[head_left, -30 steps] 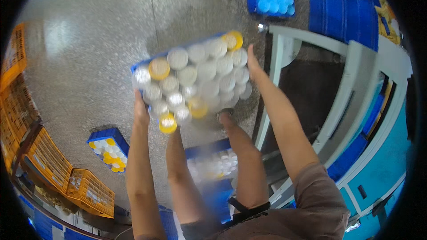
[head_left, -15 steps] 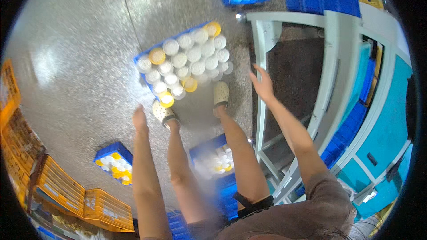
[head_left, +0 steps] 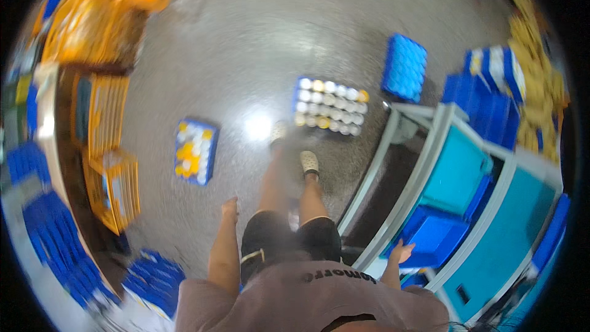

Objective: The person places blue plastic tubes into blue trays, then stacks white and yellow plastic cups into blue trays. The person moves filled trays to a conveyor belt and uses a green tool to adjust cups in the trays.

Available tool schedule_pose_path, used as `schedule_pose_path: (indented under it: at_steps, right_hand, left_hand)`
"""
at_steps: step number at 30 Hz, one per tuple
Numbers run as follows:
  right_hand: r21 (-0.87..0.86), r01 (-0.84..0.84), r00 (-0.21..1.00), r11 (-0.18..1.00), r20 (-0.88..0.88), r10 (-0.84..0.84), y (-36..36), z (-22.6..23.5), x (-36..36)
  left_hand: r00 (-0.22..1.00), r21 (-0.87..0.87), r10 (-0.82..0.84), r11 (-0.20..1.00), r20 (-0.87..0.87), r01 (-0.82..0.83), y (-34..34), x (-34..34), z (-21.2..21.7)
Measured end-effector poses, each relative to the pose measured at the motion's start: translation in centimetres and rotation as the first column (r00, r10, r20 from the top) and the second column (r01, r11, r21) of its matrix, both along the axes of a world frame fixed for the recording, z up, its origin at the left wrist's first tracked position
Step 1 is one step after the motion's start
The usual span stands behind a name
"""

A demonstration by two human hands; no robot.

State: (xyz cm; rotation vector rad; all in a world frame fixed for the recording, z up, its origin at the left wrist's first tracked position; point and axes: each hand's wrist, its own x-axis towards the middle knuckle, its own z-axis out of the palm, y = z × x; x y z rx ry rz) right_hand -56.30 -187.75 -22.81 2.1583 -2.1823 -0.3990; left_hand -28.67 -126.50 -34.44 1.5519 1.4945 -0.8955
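Grey floor (head_left: 246, 43), blue crate (head_left: 297, 93) of rounds on it. I see left hand (head_left: 230, 209) empty, finger spread too blurred to tell; right hand (head_left: 402, 252) loosely open, empty, just beside blue bin (head_left: 435, 233).

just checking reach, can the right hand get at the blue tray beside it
Probably yes: the right hand appears beside the blue tray, with nothing visible in the way, though contact is unclear.

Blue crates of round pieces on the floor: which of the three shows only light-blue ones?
The rightmost crate: all its round pieces look light blue, whereas the middle crate and the left crate show white and yellow.
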Motion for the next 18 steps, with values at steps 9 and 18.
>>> schedule_pose_path:
  at_steps: [9, 18]
  right_hand:
    - [-0.051, -0.295, 0.952, 0.954, -0.1, 0.289, -3.8, 8.5, 5.0]
    - [-0.305, -0.692, 0.602, 0.655, 0.258, 0.756, 27.6, 13.2, 32.4]
  left_hand:
    - [0.995, -0.056, 0.089, 0.995, 0.051, -0.086, 11.4, -23.8, -4.9]
    - [0.409, -0.121, 0.91, 0.414, 0.065, -0.902, 22.7, -26.6, -4.1]
